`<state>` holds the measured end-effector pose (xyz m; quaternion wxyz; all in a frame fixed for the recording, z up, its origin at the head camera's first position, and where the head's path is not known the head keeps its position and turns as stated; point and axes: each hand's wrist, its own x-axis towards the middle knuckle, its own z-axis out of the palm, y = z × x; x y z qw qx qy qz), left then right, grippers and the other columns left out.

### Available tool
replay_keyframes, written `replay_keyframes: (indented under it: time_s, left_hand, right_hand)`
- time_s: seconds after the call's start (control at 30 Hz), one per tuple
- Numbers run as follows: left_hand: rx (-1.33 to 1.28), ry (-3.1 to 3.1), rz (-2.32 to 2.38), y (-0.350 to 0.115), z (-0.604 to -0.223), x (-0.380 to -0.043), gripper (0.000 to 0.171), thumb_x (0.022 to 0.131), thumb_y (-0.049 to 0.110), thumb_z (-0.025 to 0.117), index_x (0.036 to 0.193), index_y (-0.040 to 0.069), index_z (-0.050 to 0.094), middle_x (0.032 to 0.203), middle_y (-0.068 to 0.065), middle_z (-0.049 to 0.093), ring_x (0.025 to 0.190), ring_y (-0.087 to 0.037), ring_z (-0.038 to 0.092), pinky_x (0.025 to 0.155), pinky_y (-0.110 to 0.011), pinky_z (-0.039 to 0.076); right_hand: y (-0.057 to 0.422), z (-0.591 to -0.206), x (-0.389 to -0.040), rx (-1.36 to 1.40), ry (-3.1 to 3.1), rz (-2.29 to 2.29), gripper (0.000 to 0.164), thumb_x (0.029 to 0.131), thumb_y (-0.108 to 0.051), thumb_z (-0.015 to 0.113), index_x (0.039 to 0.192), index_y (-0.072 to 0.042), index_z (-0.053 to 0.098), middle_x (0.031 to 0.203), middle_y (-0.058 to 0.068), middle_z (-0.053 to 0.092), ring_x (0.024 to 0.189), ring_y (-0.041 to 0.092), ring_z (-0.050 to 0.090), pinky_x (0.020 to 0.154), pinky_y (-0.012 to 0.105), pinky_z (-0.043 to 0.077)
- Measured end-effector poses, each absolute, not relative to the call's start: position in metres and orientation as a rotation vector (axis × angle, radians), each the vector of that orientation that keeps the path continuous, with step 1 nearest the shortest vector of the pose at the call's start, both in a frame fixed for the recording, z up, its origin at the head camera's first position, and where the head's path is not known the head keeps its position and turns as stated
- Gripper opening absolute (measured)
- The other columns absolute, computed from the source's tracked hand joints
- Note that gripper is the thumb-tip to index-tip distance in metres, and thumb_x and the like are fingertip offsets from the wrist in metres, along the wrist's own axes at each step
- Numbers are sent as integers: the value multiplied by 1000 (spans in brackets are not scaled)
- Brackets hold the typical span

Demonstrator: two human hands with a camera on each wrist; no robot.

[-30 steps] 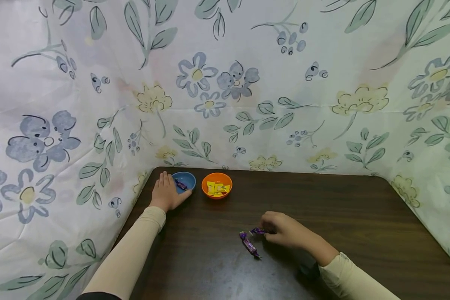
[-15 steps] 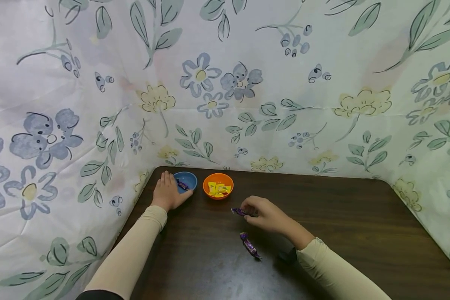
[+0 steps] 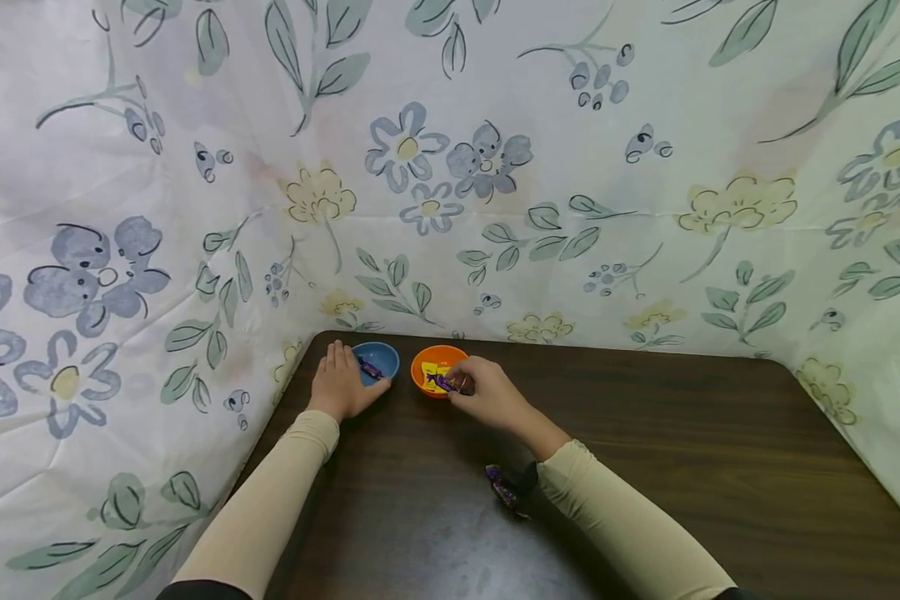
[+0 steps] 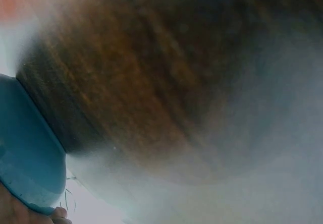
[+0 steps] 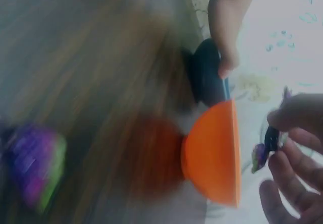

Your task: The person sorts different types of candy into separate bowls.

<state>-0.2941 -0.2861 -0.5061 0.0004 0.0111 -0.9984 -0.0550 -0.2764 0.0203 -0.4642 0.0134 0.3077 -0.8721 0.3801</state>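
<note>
My left hand point(image 3: 341, 385) rests against the blue bowl point(image 3: 391, 358), fingers straight and thumb spread along its near side. One purple wrapped candy point(image 3: 370, 367) lies inside that bowl. Over the orange bowl point(image 3: 417, 367), my right hand point(image 3: 495, 395) pinches another purple wrapped candy point(image 5: 272, 139) between thumb and fingertips. Yellow-wrapped candies point(image 3: 429, 375) sit in the orange bowl, partly covered by the right hand. A further purple candy point(image 3: 501, 486) lies on the table, beside the right wrist. In the left wrist view, the blue bowl point(image 4: 30, 143) shows with fingertips at its rim.
The dark wooden table point(image 3: 682, 442) extends to the right of the bowls. A floral cloth point(image 3: 555, 167) hangs behind the table and along its sides. Both bowls stand near the far left corner, a small gap between them.
My right hand has lifted a purple candy from the table and carried it left and away from me to the orange bowl. The left hand stays at the blue bowl.
</note>
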Motion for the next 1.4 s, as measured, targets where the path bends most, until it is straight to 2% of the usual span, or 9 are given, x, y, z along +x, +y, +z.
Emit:
replay_keyframes:
  time_s: [0.2, 0.3, 0.4, 0.57, 0.7, 0.83, 1.03, 1.2, 1.4]
  left_hand:
    - [28, -3144, -158, -284, -508, -295, 122, 96, 79, 47, 161, -19, 16, 170, -41, 13, 161, -54, 14, 132, -61, 18]
    - [11, -3145, -144, -283, -508, -295, 122, 96, 80, 46, 161, -19, 16, 169, -41, 14, 161, -53, 15, 132, -61, 20]
    - [-1, -3142, -130, -284, -507, -296, 121, 97, 79, 46, 161, -19, 17, 169, -42, 15, 161, -53, 16, 132, -61, 21]
    - [5, -3150, -128, -282, -508, -299, 120, 97, 79, 45, 161, -18, 18, 170, -41, 16, 162, -52, 16, 132, -60, 21]
    - [-3, -3178, -156, -280, -510, -299, 122, 97, 82, 42, 162, -18, 16, 170, -40, 12, 162, -52, 13, 132, -60, 19]
    - [10, -3177, -122, -279, -510, -298, 122, 97, 82, 41, 162, -18, 16, 170, -40, 12, 162, -52, 14, 132, -60, 20]
    - [17, -3124, -112, -280, -505, -296, 119, 97, 79, 45, 160, -19, 19, 169, -41, 16, 161, -52, 19, 131, -60, 23]
    - [34, -3138, -137, -280, -504, -296, 120, 96, 80, 45, 161, -18, 19, 170, -41, 15, 161, -53, 16, 132, -60, 20]
    - [58, -3157, -143, -284, -506, -297, 121, 95, 81, 45, 162, -17, 19, 171, -40, 12, 162, -53, 13, 133, -60, 17]
  right_hand:
    - [-13, -466, -288, 841, -2726, 1207, 19, 91, -13, 81, 108, -7, 77, 101, 6, 73, 88, 20, 66, 78, 32, 59]
    - [-32, -468, -296, 841, -2726, 1187, 18, 92, -14, 80, 108, -8, 78, 100, 5, 74, 85, 18, 67, 76, 30, 58]
    - [-53, -466, -307, 848, -2729, 1203, 16, 93, -14, 79, 108, -8, 77, 99, 7, 73, 86, 18, 66, 79, 31, 59]
    - [-83, -462, -319, 821, -2755, 1310, 34, 101, -26, 73, 126, -3, 72, 114, 12, 74, 99, 21, 68, 93, 36, 61]
    - [-90, -464, -316, 862, -2767, 1276, 38, 106, -35, 66, 130, -6, 73, 116, 8, 73, 100, 17, 67, 93, 32, 60]
    - [-79, -467, -310, 962, -2728, 1208, 24, 106, -28, 66, 117, -10, 77, 106, 5, 69, 93, 16, 62, 86, 29, 57]
    - [-43, -461, -307, 1071, -2652, 1175, 14, 102, -20, 69, 108, -10, 77, 106, 5, 71, 95, 19, 68, 85, 31, 59]
    - [-5, -458, -290, 1093, -2705, 1095, 18, 100, -21, 73, 110, -7, 77, 106, 5, 74, 93, 22, 68, 83, 34, 58]
    - [41, -461, -258, 1155, -2855, 966, 25, 97, -25, 78, 113, -6, 76, 105, 4, 72, 90, 17, 64, 82, 34, 58]
